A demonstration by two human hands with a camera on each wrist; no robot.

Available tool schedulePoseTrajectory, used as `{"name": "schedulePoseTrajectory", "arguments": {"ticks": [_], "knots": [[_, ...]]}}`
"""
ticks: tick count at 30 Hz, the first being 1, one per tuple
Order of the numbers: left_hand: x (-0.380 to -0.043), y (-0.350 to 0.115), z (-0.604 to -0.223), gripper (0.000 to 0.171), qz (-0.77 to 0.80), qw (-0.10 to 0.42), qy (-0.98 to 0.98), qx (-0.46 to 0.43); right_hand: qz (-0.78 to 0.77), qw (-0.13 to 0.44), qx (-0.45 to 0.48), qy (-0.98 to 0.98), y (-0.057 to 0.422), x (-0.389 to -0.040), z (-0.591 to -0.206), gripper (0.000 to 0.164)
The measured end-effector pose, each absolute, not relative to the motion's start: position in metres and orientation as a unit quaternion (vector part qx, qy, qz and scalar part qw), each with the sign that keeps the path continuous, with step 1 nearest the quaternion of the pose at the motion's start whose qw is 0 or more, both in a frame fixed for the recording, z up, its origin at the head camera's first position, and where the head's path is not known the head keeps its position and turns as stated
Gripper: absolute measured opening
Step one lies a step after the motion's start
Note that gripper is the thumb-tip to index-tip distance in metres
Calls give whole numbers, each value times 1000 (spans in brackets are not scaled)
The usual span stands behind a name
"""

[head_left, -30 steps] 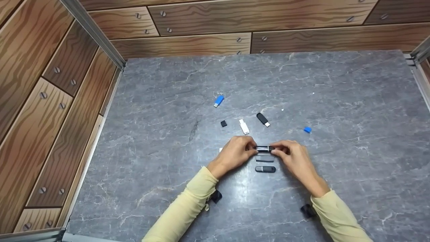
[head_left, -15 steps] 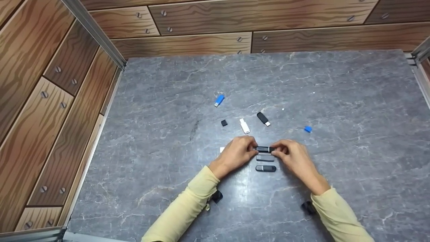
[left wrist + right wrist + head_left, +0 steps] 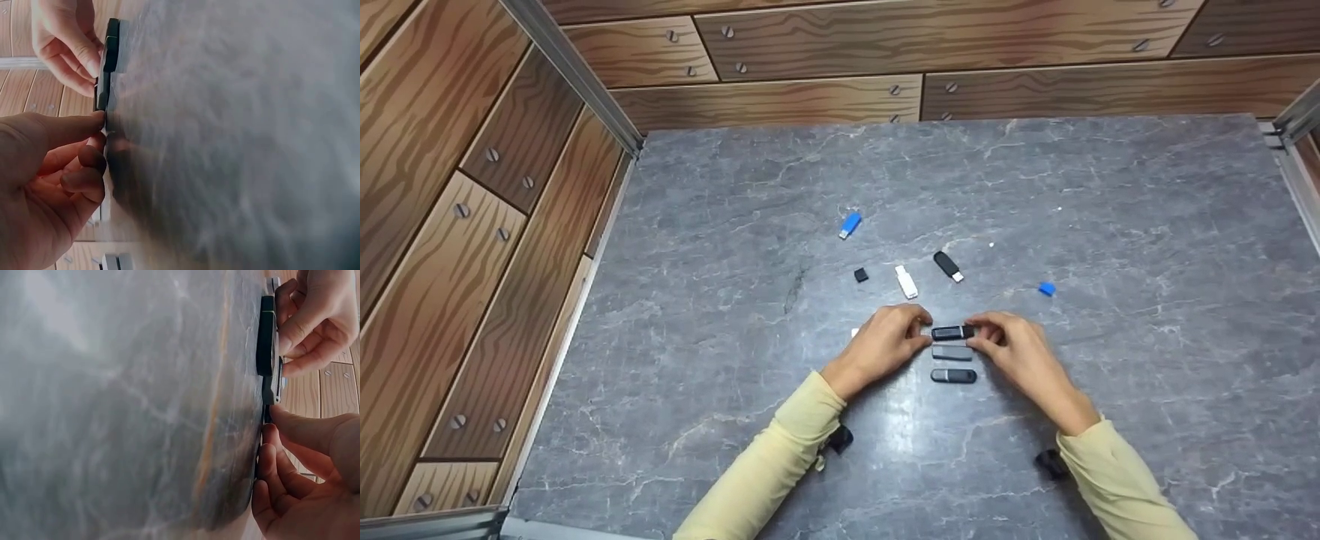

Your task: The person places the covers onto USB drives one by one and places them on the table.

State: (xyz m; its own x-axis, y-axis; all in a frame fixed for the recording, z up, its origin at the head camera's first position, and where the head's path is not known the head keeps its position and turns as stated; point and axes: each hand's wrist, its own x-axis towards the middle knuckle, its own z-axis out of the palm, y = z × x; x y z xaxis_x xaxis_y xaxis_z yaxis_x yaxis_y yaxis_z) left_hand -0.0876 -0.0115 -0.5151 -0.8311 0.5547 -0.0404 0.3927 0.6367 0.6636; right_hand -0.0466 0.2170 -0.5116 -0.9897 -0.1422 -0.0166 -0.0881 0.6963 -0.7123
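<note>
A black USB stick (image 3: pixel 952 333) with a pale band near its right end lies crosswise between the two hands. My right hand (image 3: pixel 1016 349) pinches its right end between thumb and fingers. Just off the left end, my left hand (image 3: pixel 885 341) has thumb and index finger parted, with nothing between them. Below it in the head view, a grey USB stick (image 3: pixel 952 352) and a dark USB stick with a grey end (image 3: pixel 953 376) lie parallel, forming a column. Both wrist views look low along the tabletop, where the sticks overlap each other.
Farther back lie a blue USB stick (image 3: pixel 850 225), a white USB stick (image 3: pixel 906 282), another black USB stick (image 3: pixel 948 266), a small black cap (image 3: pixel 861 275) and a blue cap (image 3: pixel 1047 289). A small white piece (image 3: pixel 855 332) shows beside the left hand. Wood-patterned panels (image 3: pixel 810 45) border the table.
My left thumb and index finger have let go of the black USB stick's left end and parted. The right hand stays at its end; the stick is now slightly tilted.
</note>
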Motion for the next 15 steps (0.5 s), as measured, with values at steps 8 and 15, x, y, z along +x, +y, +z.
{"name": "schedulePoseTrajectory", "arguments": {"ticks": [8,15], "knots": [[-100,-42,-511,25,391,111,886,224,-408,51,-55,910,222,-50,-509,30],[-116,-73,-514,23,446,58,876,176,-422,104,-46,899,225,-60,-504,28]]}}
